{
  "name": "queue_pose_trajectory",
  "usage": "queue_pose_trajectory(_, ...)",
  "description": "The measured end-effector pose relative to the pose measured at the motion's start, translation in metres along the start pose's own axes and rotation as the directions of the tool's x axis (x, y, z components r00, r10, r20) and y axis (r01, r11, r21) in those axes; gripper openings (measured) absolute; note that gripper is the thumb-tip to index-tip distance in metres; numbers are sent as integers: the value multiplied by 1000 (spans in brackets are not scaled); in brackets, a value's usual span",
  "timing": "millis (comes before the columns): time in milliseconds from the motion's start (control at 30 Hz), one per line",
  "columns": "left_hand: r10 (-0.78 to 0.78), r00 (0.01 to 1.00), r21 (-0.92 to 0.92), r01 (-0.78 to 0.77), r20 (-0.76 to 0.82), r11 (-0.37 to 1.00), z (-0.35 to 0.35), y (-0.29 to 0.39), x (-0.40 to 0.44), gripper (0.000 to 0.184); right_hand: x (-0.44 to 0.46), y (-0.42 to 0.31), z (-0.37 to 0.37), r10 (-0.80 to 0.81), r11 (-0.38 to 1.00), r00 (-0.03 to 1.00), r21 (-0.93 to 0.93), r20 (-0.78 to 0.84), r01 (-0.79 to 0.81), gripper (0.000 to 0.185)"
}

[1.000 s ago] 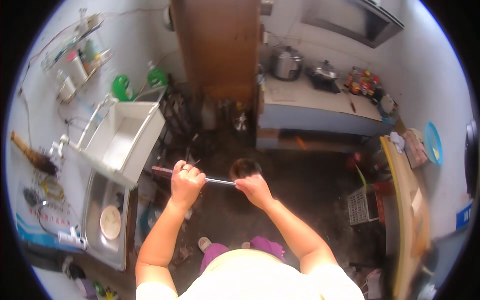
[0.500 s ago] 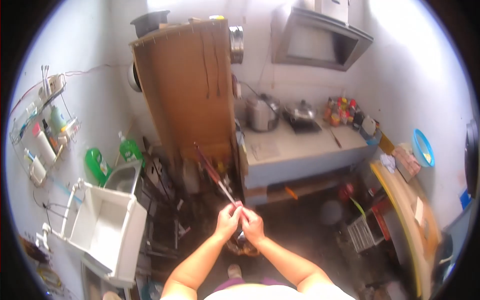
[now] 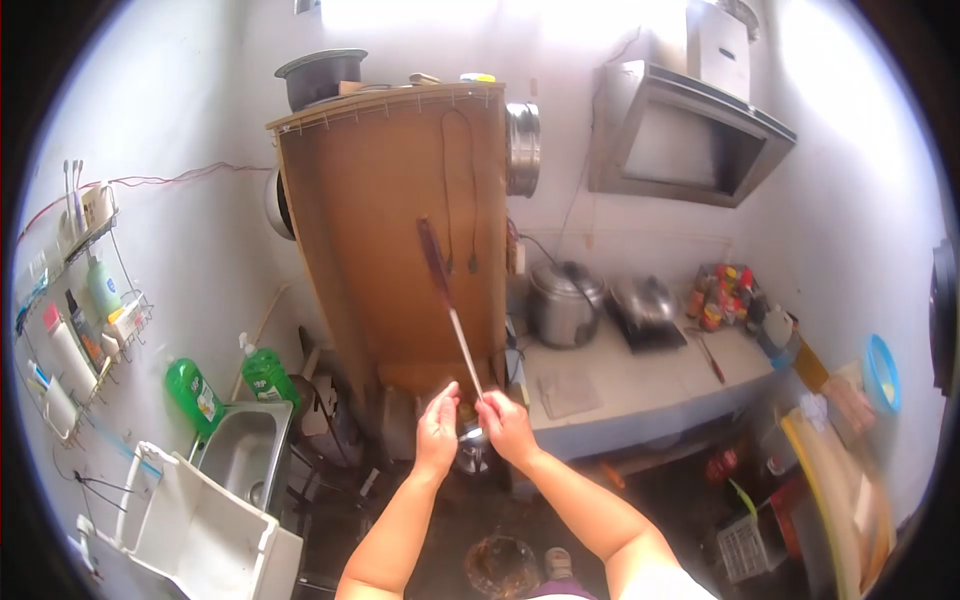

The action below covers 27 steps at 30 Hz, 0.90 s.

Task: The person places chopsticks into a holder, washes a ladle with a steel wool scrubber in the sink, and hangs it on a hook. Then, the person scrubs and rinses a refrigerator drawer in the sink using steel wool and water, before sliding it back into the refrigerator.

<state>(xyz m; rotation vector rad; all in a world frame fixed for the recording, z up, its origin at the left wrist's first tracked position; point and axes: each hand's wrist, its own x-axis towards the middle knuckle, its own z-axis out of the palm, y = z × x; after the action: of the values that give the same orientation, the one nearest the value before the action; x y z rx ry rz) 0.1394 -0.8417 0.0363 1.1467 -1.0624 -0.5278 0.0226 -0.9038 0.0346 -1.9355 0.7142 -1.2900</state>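
Gripping the silver end: right hand (image 3: 508, 428) on a long, slim tool of silver metal and reddish brown (image 3: 449, 306)

And there it is, the tool up in front of the body, leaning a little to the left, its reddish-brown part at the top and its bare metal shaft running down into the right hand. Those fingers are closed around the shaft; whether any of it pokes out below, I can't tell. Over to the left hand (image 3: 437, 440): open, fingers pointing up, just beside the shaft and apart from it.

Behind the tool, filling the middle of the view, a tall brown wooden cabinet (image 3: 390, 270) with a dark pot (image 3: 323, 80) on top. Off to the right, a pale, flat-topped counter (image 3: 650, 392) carries a big silver metal cooker (image 3: 565, 305) and a lidded silver pan (image 3: 642, 300). Out left, a green plastic pump bottle (image 3: 265, 375) stands behind a small stainless-steel sink (image 3: 240, 455), near a white rectangular basin (image 3: 200, 530). And down on the floor, below the hands, a round, see-through container (image 3: 500, 568) sits right beside a shoe (image 3: 558, 563).
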Motion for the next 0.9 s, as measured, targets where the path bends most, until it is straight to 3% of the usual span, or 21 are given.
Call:
queue_pose_trajectory(67, 48, 996, 71, -42, -75, 997, 0, -17, 11, 39, 48, 13, -5, -22, 1000, 999, -7, -43, 22, 11)
queue_pose_trajectory(167, -32, 993, 102, 44, -116, 994, 5, -27, 19, 39, 123, 33, -20, -31, 999, 997, -33, -70, 29, 14)
queue_pose_trajectory(300, -160, 966, 4, 165, -202, 986, 35, -38, 42, 36, 214, 61, -38, 9, 995, 995, -95, -96, -18, 19)
queue_pose_trajectory(433, -169, 963, 31, 179, -212, 983, 67, -44, 65, 34, 281, 74, -53, -21, 993, 991, -114, -130, 6, 20)
queue_pose_trajectory(900, -307, 920, 63, 331, -243, 941, 100, -70, 85, 32, 360, 111, -48, -6, 998, 994, -63, -105, -1, 22)
